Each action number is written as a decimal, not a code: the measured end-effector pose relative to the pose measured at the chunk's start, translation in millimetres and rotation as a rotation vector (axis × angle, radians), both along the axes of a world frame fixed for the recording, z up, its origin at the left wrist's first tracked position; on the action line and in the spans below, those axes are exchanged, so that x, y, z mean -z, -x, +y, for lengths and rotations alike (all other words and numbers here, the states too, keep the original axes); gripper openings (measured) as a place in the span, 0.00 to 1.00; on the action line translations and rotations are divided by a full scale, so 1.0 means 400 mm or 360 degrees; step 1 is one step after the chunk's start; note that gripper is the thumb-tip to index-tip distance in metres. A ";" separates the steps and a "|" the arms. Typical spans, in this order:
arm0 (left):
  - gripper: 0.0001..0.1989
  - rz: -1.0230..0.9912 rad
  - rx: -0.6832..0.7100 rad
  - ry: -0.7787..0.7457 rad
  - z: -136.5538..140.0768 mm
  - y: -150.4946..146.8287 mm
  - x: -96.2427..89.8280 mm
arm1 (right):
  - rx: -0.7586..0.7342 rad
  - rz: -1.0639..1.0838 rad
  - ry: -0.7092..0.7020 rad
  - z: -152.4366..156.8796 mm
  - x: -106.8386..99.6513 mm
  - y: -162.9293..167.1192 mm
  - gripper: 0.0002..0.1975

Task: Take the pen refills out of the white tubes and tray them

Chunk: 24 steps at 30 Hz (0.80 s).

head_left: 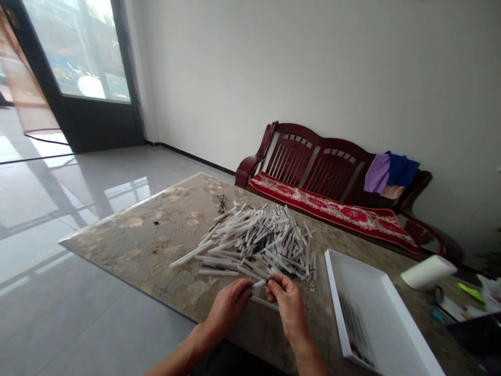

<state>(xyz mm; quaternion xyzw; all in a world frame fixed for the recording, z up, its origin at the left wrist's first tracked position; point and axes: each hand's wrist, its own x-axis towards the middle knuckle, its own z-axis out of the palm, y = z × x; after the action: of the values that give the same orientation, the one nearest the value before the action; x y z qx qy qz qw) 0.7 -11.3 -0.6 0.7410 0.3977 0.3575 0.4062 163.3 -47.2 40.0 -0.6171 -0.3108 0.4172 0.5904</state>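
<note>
Between my two hands, near the front edge of the table, is a slim white pen-like stick [259, 284] with a dark end at the right. My left hand [230, 303] pinches its left part. The fingers of my right hand [287, 300] are closed round the dark end. Just beyond my hands lies a big loose pile of similar thin white and dark sticks [270, 235], pointing in many directions. To the right, a shallow white box [395, 313] holds several dark, slender sticks [354, 326] lined up along its left side.
A stone-patterned table [129, 245] carries the pile. Behind the pile lies a small black wire bundle [222, 203]. On the right are a white roll [428, 271] and a roll of tape [436, 295]. A dark red wooden bench [297, 156] stands behind the table.
</note>
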 end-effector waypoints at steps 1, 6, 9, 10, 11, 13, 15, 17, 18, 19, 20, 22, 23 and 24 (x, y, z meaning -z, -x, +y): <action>0.11 0.0001 0.0000 -0.0002 0.000 -0.002 -0.001 | 0.0014 0.0007 -0.0001 -0.001 -0.002 0.000 0.17; 0.10 0.0008 0.0020 -0.0019 -0.001 -0.007 -0.002 | 0.0039 0.0026 0.0021 -0.006 -0.011 -0.003 0.17; 0.11 0.0024 0.0029 -0.0010 -0.001 -0.006 0.000 | 0.0035 0.0028 0.0025 -0.010 -0.009 -0.004 0.18; 0.11 0.0027 0.0031 -0.0001 -0.001 -0.006 0.000 | 0.0032 0.0031 0.0026 -0.011 -0.008 -0.005 0.18; 0.11 0.0027 0.0032 0.0008 -0.001 -0.006 0.000 | 0.0031 0.0035 0.0027 -0.011 -0.007 -0.005 0.18; 0.11 0.0026 0.0032 0.0023 0.000 -0.005 -0.001 | 0.0032 0.0046 0.0027 -0.012 -0.005 -0.005 0.18; 0.11 0.0024 0.0037 0.0030 -0.001 -0.005 -0.003 | 0.0032 0.0053 0.0029 -0.013 -0.006 -0.004 0.19; 0.11 0.0025 0.0042 0.0037 -0.002 -0.005 -0.007 | 0.0018 0.0047 0.0033 -0.013 -0.006 -0.003 0.19; 0.12 0.0028 0.0044 0.0040 -0.002 -0.005 -0.008 | 0.0012 0.0038 0.0035 -0.013 -0.005 -0.003 0.19; 0.12 0.0031 0.0047 0.0039 -0.002 -0.004 -0.009 | 0.0007 0.0022 0.0036 -0.013 -0.004 -0.004 0.19; 0.12 0.0038 0.0052 0.0035 -0.002 -0.003 -0.009 | 0.0005 -0.0002 0.0034 -0.013 -0.002 -0.005 0.19; 0.13 0.0059 0.0070 0.0010 0.000 0.001 -0.007 | -0.0003 -0.0087 0.0016 -0.011 0.003 -0.010 0.19; 0.13 0.0073 0.0079 -0.0007 0.002 0.003 -0.005 | -0.0014 -0.0151 -0.0001 -0.010 0.006 -0.013 0.19; 0.14 0.0090 0.0087 -0.0024 0.004 0.005 -0.004 | -0.0029 -0.0227 -0.0021 -0.010 0.008 -0.016 0.19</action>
<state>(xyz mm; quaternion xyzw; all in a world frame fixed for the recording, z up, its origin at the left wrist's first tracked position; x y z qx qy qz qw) -1.1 -9.6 0.9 0.7645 0.3859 0.3281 0.3987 169.9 -51.1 36.6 -0.6384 -0.3604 0.3755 0.5670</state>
